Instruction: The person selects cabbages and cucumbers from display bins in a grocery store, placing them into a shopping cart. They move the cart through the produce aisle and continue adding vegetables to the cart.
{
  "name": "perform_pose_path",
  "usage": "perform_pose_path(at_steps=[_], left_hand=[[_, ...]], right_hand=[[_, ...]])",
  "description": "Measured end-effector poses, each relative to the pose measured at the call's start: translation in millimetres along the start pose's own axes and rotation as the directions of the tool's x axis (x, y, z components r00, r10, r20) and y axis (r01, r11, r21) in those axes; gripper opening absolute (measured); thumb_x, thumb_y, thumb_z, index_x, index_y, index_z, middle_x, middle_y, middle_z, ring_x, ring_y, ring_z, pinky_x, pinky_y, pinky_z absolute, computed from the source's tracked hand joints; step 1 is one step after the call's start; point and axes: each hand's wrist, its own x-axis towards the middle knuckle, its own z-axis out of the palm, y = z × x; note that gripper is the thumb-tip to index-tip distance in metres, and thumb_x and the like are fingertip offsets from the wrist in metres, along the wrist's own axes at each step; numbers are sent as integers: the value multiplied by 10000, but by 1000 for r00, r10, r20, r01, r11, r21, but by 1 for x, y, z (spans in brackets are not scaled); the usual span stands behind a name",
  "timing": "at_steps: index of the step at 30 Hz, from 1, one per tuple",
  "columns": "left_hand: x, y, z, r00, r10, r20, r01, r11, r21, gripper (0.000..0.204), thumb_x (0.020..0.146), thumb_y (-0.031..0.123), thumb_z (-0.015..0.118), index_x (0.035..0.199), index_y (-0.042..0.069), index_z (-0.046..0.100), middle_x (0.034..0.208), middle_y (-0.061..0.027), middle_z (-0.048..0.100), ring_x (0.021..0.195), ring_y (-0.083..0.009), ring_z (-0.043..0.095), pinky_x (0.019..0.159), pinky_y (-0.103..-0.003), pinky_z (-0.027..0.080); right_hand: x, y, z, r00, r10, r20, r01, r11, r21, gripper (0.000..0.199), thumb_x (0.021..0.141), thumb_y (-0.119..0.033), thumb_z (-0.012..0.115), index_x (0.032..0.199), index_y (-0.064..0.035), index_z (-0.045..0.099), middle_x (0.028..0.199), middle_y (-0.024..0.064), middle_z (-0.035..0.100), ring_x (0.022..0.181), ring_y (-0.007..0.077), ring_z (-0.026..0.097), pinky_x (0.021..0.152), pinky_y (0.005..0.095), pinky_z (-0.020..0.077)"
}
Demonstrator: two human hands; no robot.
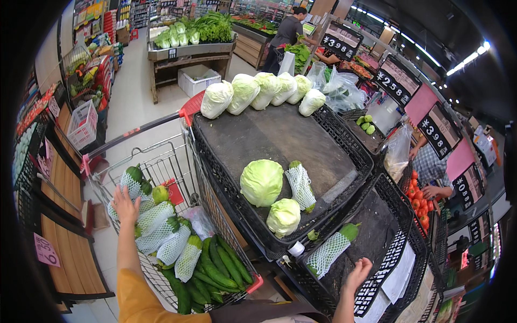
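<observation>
My left hand (125, 204), fingers spread, is over the shopping cart (186, 161) beside green gourd-like vegetables in white foam net sleeves (159, 218). I cannot tell whether it touches one. Long green cucumbers (218, 264) are heaped in the cart's near end. To the right, my right hand (358, 273) hovers with loosely curved fingers and nothing visible in them. It is above a black crate (385, 215), next to a single net-sleeved green vegetable (331, 250). Two round cabbages (262, 183) and another sleeved vegetable (300, 185) sit on the dark display tray (291, 134).
Several napa cabbages (245, 92) line the tray's far edge. Tomatoes (419, 202) lie at the right, where another person's hand (433, 192) reaches in. Black price signs (398, 81) hang above. A leafy-greens stand (191, 51) and a white bin (199, 81) are farther back.
</observation>
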Motion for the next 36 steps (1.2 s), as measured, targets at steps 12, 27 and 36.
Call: perform_pose_path(at_steps=[12,27,36], left_hand=[[58,-32,-24,884,-151,442,211,973,-90,685,538,289,764,1094,87,417,981,-179,602,907,-365,576,748,-447,459],[-39,70,-166,836,202,510,548,-314,-775,603,632,294,716,1100,-9,486,936,-106,591,807,-203,597,697,-327,508],[-130,235,-222,506,862,-12,823,-487,-292,756,570,279,758,1179,-39,445,980,-179,582,860,-280,598,764,-376,508]], right_hand=[[-52,-378,6,-86,-993,81,971,-65,230,91,745,-75,530,814,-71,471,788,59,496,532,143,488,547,323,321],[-66,-394,-24,-87,-976,200,825,42,564,274,918,-178,368,1146,-127,511,920,90,512,612,189,552,524,310,393],[-88,-211,22,592,-701,397,339,664,667,376,798,-47,562,1143,-17,417,993,156,541,756,185,561,644,294,436]])
